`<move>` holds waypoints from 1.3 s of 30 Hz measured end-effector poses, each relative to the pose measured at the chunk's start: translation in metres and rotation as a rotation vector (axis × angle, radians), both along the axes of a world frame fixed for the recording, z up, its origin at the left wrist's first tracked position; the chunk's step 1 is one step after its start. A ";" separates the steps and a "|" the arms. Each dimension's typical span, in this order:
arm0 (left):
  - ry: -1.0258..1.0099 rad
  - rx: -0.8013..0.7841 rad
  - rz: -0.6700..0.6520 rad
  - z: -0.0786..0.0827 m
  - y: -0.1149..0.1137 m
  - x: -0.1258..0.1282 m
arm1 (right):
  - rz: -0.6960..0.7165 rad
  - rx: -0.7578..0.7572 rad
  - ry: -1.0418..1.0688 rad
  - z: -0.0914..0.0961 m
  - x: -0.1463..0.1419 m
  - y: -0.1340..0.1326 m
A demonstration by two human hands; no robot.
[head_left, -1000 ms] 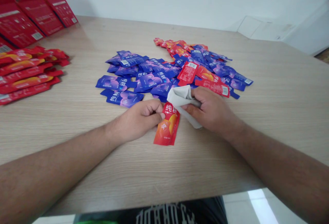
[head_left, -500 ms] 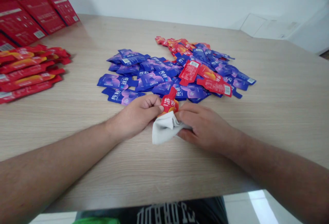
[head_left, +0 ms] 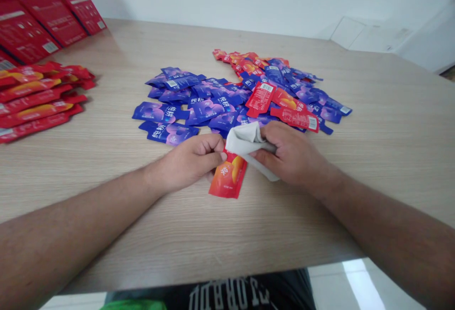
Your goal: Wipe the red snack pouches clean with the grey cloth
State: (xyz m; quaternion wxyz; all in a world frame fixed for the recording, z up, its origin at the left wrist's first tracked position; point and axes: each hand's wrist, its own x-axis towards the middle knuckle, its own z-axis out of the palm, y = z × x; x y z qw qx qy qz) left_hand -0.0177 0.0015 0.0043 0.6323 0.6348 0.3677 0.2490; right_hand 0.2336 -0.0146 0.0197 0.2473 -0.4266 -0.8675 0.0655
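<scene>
A red-orange sachet (head_left: 228,178) lies flat on the wooden table (head_left: 142,224) in front of me. My left hand (head_left: 190,160) is closed in a pinch on its upper left edge. My right hand (head_left: 292,154) is closed round a folded grey cloth (head_left: 245,140), which rests over the top end of the sachet and hides it. Just beyond both hands spreads a loose heap of blue-purple sachets (head_left: 199,106) mixed with several red ones (head_left: 280,101).
A row of red sachets (head_left: 35,104) lies at the table's left edge. Red cartons (head_left: 42,16) stand at the back left corner. The near table edge runs just below my forearms, with my lap under it.
My right hand has moved the cloth from the lower end of the sachet back up to its top end. The lower half of the sachet shows again. My left hand keeps its pinch.
</scene>
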 end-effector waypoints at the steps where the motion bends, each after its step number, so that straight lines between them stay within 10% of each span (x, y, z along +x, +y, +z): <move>1: 0.005 0.015 0.000 0.000 0.000 0.000 | 0.049 -0.016 -0.018 0.000 -0.001 -0.002; 9: -0.039 -0.043 0.032 -0.006 0.001 0.000 | -0.051 0.019 0.021 -0.002 0.000 0.002; 20: -0.120 -0.122 0.197 -0.003 -0.001 0.004 | 0.326 -0.207 -0.106 0.005 -0.016 -0.024; 29: 0.000 0.062 -0.052 -0.002 0.001 -0.001 | -0.090 0.020 0.066 0.000 0.006 0.010; 39: -0.048 0.008 0.135 -0.005 0.000 0.004 | 0.193 -0.101 -0.037 0.006 -0.017 -0.023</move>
